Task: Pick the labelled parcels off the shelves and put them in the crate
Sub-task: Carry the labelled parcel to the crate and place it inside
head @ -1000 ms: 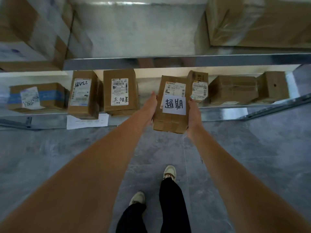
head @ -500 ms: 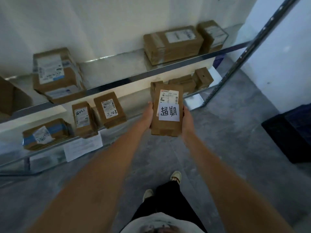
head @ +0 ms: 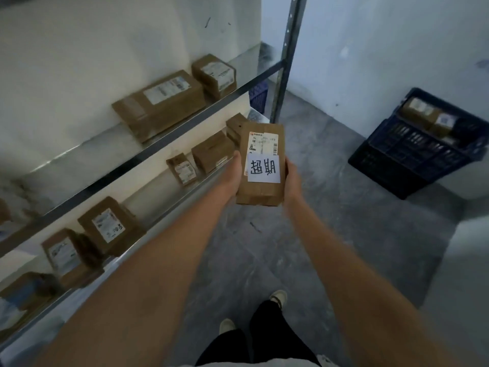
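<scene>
**Labelled parcel held in both hands, clear of the shelves**

The parcel point(head: 260, 165), brown cardboard with a printed shipping label and a white paper slip bearing handwritten characters, sits just above centre frame, held out over the grey floor point(head: 357, 234). The left hand point(head: 232, 172) grips its left edge and the right hand point(head: 292, 178) its right edge; the fingers of both wrap behind the box, clamped on it and mostly hidden.

At 2 o'clock, well apart from the parcel, a dark blue crate point(head: 412, 160) stands by the wall with another brown parcel point(head: 426, 119) inside. From 8 to 11 o'clock run the metal shelves point(head: 148, 154), two tiers carrying more taped boxes with labels. At 6 o'clock, dark trousers and pale shoes.
</scene>
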